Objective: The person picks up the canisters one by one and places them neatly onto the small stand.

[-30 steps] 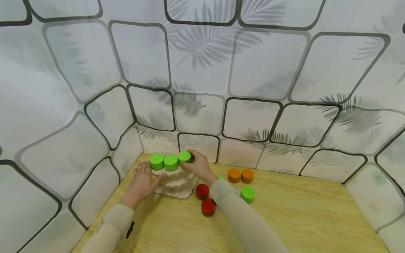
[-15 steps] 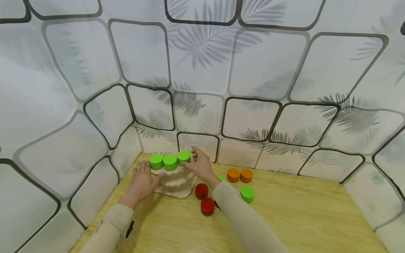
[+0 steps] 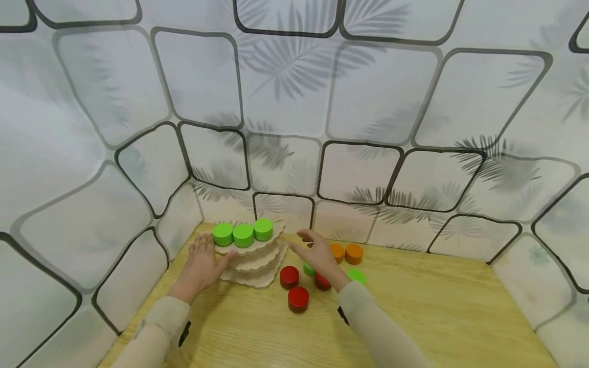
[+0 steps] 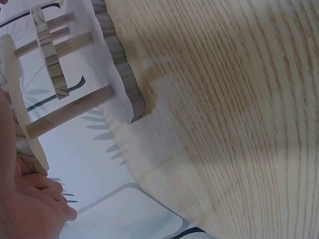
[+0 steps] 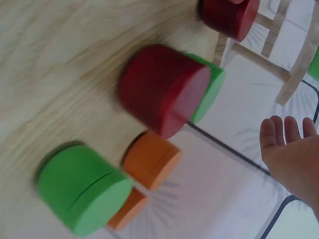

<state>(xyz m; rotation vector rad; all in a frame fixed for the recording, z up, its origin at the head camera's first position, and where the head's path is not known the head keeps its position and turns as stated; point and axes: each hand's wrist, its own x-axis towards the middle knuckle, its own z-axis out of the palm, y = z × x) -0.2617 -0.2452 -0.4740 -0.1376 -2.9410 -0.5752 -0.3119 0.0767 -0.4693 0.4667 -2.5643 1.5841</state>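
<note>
A wooden stand [image 3: 252, 266] with three scalloped tiers stands in the table's far left corner. Three green discs [image 3: 243, 235] sit in a row on its top tier. My left hand [image 3: 204, 253] lies flat against the stand's left side, fingers straight; the left wrist view shows the tiers and dowels [image 4: 70, 109] close up. To the right of the stand my right hand [image 3: 315, 250] hovers open and empty over a red disc [image 3: 322, 282] and a green disc [image 3: 309, 269]. In the right wrist view that red disc [image 5: 164, 89] sits below the straight fingers [image 5: 286, 144].
Loose on the wooden table [image 3: 437, 306] are two more red discs [image 3: 289, 276], two orange discs [image 3: 354, 253] and another green disc [image 3: 356, 276]. Patterned white walls [image 3: 368, 153] close in the back and both sides. Open table lies to the right and front.
My right hand has let go of the third green disc on the top tier and moved right and down, over the loose discs. The left hand has stayed at the stand.
</note>
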